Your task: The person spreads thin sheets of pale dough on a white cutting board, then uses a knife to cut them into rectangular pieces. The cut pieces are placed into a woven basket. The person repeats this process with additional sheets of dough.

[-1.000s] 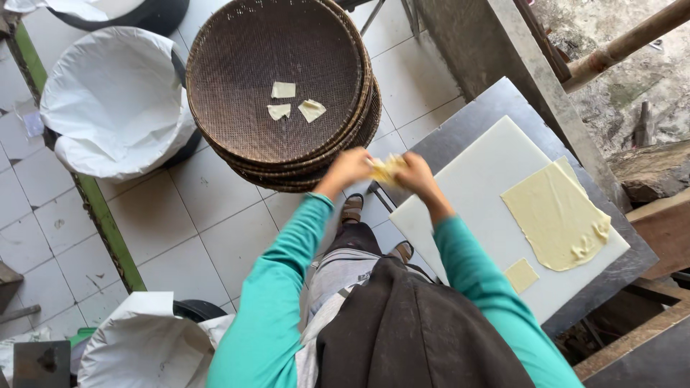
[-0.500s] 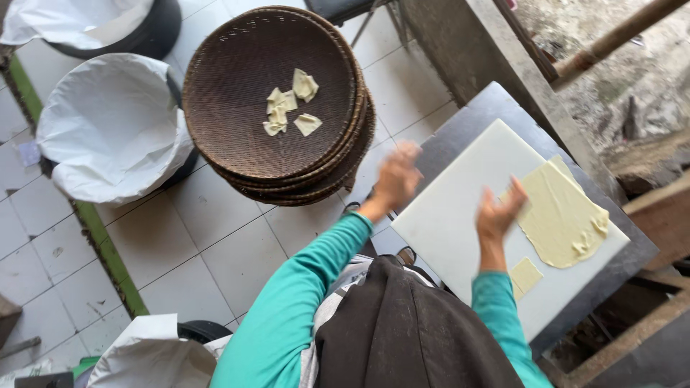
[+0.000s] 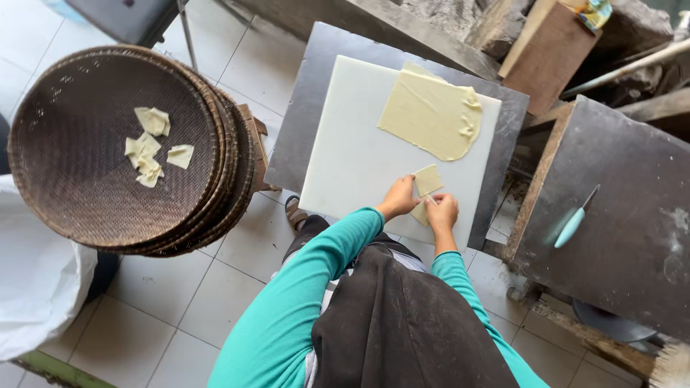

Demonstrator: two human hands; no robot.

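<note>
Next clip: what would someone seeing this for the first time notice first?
Both hands meet at the near edge of the white cutting board: the left hand and right hand pinch a small square of pale dough. A larger dough sheet lies at the board's far corner. To the left, a stack of round woven trays holds a few folded dough pieces.

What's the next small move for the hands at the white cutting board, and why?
Probably lift the small square of pale dough: both the left hand and the right hand are already on it at the white plastic cutting board, apart from the large dough sheet.
</note>
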